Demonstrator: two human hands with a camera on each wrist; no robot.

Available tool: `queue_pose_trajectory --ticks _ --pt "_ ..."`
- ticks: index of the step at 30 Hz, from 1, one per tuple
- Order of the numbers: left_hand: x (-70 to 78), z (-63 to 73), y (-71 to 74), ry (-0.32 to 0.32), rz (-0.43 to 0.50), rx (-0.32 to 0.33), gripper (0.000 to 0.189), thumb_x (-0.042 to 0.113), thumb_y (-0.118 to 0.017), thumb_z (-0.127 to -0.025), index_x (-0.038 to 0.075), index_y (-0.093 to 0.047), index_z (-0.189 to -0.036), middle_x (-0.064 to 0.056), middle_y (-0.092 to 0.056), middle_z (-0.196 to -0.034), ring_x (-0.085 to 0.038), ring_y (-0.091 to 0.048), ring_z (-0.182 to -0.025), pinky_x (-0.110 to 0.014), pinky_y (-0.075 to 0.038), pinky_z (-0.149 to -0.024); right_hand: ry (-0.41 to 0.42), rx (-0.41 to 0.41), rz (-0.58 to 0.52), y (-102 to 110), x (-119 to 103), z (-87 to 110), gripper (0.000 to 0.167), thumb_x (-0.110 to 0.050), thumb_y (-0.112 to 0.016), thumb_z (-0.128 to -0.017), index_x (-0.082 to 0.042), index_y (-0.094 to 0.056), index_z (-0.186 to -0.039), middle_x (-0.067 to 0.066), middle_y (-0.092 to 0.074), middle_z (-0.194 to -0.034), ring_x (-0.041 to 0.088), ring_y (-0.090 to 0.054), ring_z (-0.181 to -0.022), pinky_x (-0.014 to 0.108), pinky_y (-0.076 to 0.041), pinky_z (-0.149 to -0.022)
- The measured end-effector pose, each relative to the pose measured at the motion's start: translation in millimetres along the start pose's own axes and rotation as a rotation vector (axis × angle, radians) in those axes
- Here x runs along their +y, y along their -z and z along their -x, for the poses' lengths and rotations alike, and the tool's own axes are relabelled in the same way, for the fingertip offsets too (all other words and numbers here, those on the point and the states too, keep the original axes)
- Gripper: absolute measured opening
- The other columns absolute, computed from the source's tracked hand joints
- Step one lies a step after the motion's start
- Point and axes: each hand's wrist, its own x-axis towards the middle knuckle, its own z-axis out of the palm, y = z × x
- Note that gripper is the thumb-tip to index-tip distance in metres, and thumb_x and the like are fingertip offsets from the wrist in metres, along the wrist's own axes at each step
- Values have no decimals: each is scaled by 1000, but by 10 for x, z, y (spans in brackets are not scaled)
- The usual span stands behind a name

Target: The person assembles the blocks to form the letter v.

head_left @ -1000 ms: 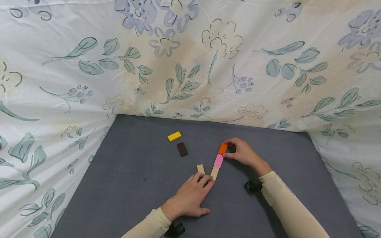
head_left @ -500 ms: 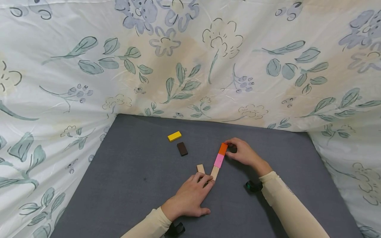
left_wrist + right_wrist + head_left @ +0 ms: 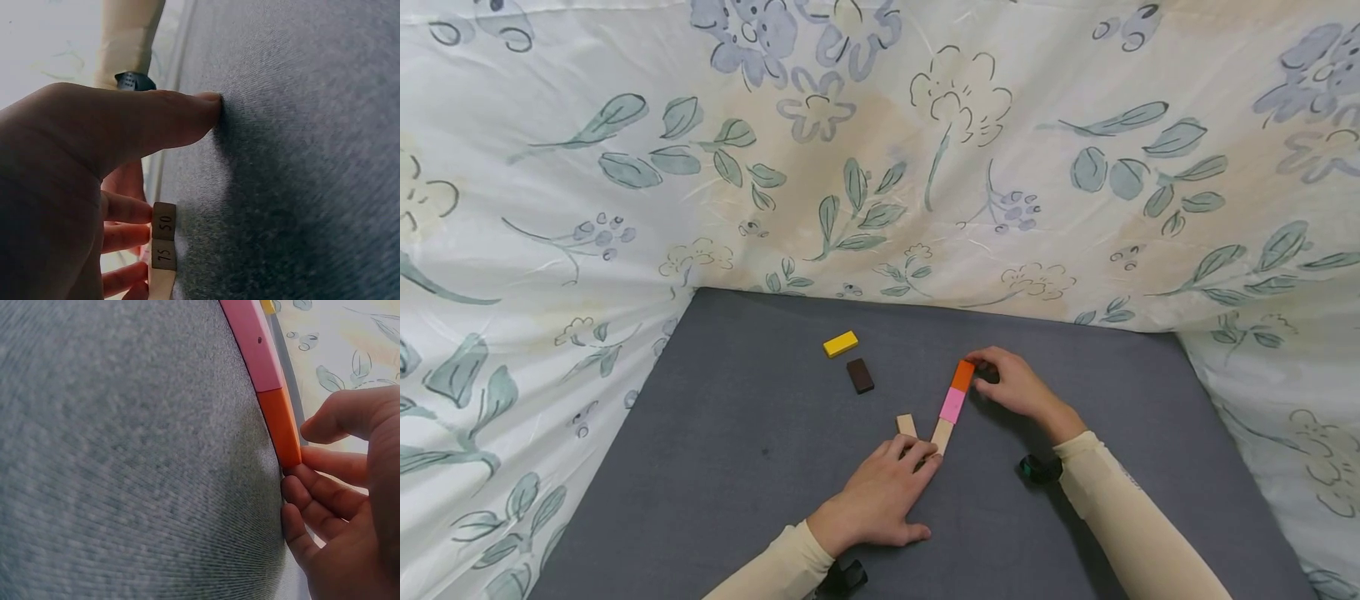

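A slanting row of blocks lies flat, end to end: an orange block (image 3: 963,375) at the far end, a pink block (image 3: 952,405), then a plain wooden block (image 3: 941,433). My right hand (image 3: 1013,385) touches the far end of the orange block with its fingertips; its thumb (image 3: 328,419) stands off the block. My left hand (image 3: 883,493) rests over the near end of the row, fingers spread and thumb out to the side. Another wooden block (image 3: 906,425) pokes out past its fingers. In the left wrist view, wooden blocks marked 50 (image 3: 164,222) and 75 (image 3: 164,255) sit against the fingertips.
Beyond the left hand lie a dark brown block (image 3: 861,376) and a yellow block (image 3: 840,343), apart from the row. A grey cloth-covered table (image 3: 737,400) bears everything. Flowered curtains (image 3: 865,167) hang along its back and sides.
The right thumb has drawn back from the side of the pink and orange blocks, while the fingertips stay at the orange block's end. The left hand and the blocks look unmoved.
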Motion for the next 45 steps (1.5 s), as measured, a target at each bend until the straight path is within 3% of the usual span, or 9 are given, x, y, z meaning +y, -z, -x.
queue_pose_trajectory --ticks 7,12,23,26,30,33,38,41,45 --pt "-18 -58 46 -29 -4 32 86 71 -82 -84 18 -61 -148 1 -51 -147 -20 -46 -130 -40 -46 -109 5 5 -28 5 18 11 41 -5 -73 -99 -1 -69 -139 14 -69 -127 32 -65 -111 55 -53 -99" --pt "-35 -147 97 -22 16 42 72 70 -79 -89 18 -65 -137 1 -55 -141 -20 -48 -126 -39 -48 -104 -5 24 -28 5 40 31 44 -5 -73 -98 -1 -67 -142 16 -68 -129 33 -64 -112 56 -53 -100" --pt "-128 -259 201 -6 129 21 53 62 -72 -99 19 -70 -130 4 -60 -129 -16 -54 -113 -35 -49 -101 22 210 -58 34 74 137 45 -2 -73 -96 1 -67 -140 20 -67 -133 37 -65 -115 60 -56 -97" --pt "-155 -247 243 13 188 74 49 57 -75 -100 17 -71 -128 2 -60 -124 -15 -54 -107 -31 -50 -94 20 251 -55 33 79 191 43 -2 -74 -97 1 -68 -139 18 -67 -131 37 -64 -117 60 -55 -97" --pt "-220 -196 314 76 249 201 46 47 -80 -99 13 -71 -128 0 -62 -125 -16 -57 -108 -31 -54 -90 11 280 -42 36 56 268 42 -2 -75 -97 1 -69 -138 18 -67 -132 37 -63 -119 61 -55 -98" --pt "-343 -140 350 141 285 287 47 40 -83 -98 10 -70 -131 -2 -63 -129 -19 -59 -115 -35 -56 -96 19 287 -19 57 8 328 42 -3 -76 -97 0 -69 -138 17 -67 -132 39 -64 -117 62 -54 -98" --pt "-685 -19 363 267 365 388 53 29 -87 -96 6 -66 -139 -8 -61 -136 -27 -58 -125 -47 -53 -104 42 279 31 109 -117 434 44 -6 -78 -96 -3 -69 -139 15 -66 -133 39 -62 -116 62 -52 -97" --pt "-915 48 385 346 413 418 60 26 -89 -94 4 -63 -144 -13 -58 -143 -33 -55 -133 -54 -49 -110 46 263 52 140 -221 502 46 -8 -78 -96 -5 -68 -140 13 -64 -134 39 -61 -117 63 -52 -98" --pt "-1197 94 381 405 449 430 67 24 -90 -92 4 -60 -148 -16 -54 -150 -37 -50 -141 -57 -45 -115 71 236 86 162 -381 590 49 -11 -79 -95 -9 -67 -143 11 -63 -134 36 -61 -120 64 -51 -99"
